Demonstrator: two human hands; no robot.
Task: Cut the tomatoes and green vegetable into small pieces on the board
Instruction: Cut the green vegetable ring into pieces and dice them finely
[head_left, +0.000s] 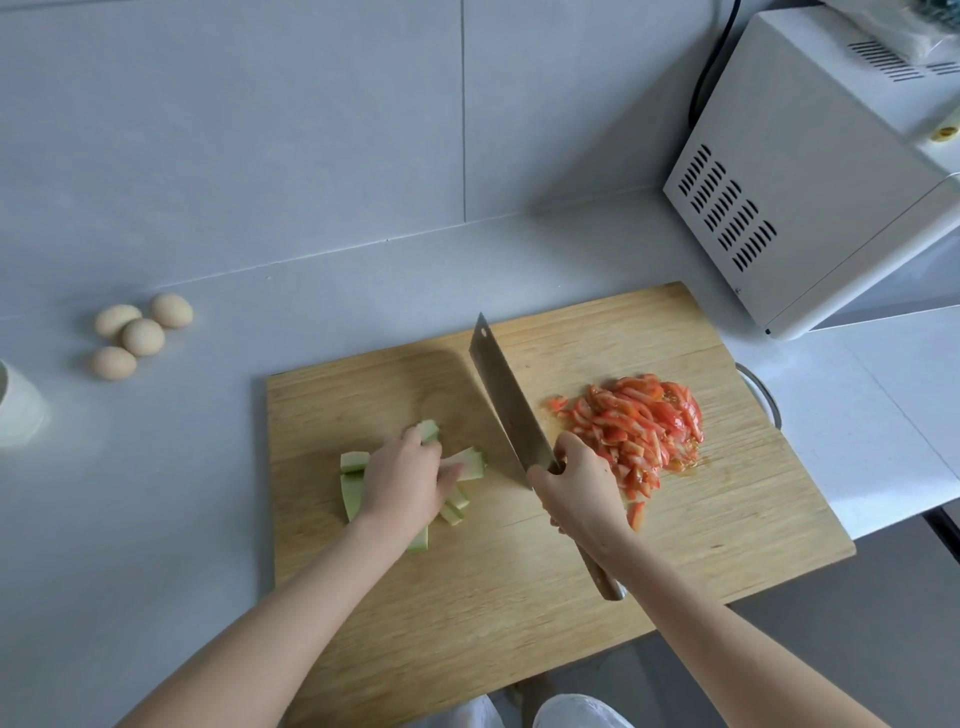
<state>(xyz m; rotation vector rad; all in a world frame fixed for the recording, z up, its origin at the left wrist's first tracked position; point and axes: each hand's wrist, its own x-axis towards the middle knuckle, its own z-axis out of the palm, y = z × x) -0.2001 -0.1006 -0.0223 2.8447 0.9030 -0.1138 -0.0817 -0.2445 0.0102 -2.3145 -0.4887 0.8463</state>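
The green vegetable strips (353, 462) are largely covered by the left hand (402, 475). Its fingertips are blurred, so it cannot be told whether its grip is curled round the strips or merely pressed on them. The strips are found on the 9 o'clock half of the board (519, 571). The handle of the cleaver (506, 402) is mostly hidden inside the right hand (576, 486), whose grip is wrapped fully round it, with only the butt seen below the wrist. The blade is pointed toward 11 o'clock, between the strips and the tomato pieces (644, 421) heaped at the board's 3 o'clock side. A metal rim (761, 392) at 3 o'clock is partly hidden by the board. A white cup (18, 410) is cut off at 9 o'clock, its contents unseen. Four eggs (143, 335) are seen on the bench (156, 467) at 10 o'clock.
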